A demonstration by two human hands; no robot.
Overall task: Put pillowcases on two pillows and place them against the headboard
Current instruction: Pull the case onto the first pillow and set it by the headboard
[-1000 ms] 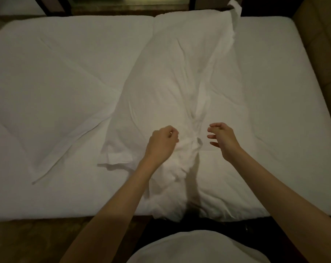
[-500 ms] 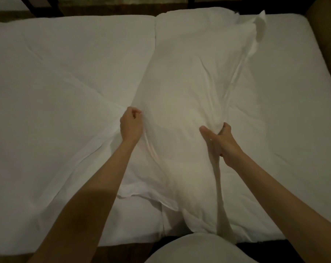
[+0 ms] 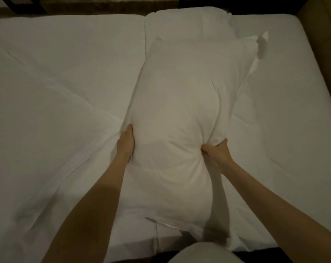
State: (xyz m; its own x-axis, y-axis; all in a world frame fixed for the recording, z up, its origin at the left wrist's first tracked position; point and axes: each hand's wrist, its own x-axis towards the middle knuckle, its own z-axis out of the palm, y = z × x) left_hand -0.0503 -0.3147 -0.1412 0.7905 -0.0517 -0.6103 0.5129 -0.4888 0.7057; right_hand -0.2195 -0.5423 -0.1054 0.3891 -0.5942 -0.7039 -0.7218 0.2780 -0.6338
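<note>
White cased pillow (image 3: 181, 114) lengthwise on bed

1. Pillow (image 3: 180, 114): white cloth case, matt, soft, puckered where gripped.
2. Sheet (image 3: 56, 88): white cloth, matt, lightly creased.
3. Second pillow (image 3: 187, 23): white matt cloth.
4. Panel (image 3: 324, 46): tan, smooth; material cannot be told.

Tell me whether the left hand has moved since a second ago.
Yes. The left hand went from the pillow's near middle out to its left edge, which it now grips.
</note>
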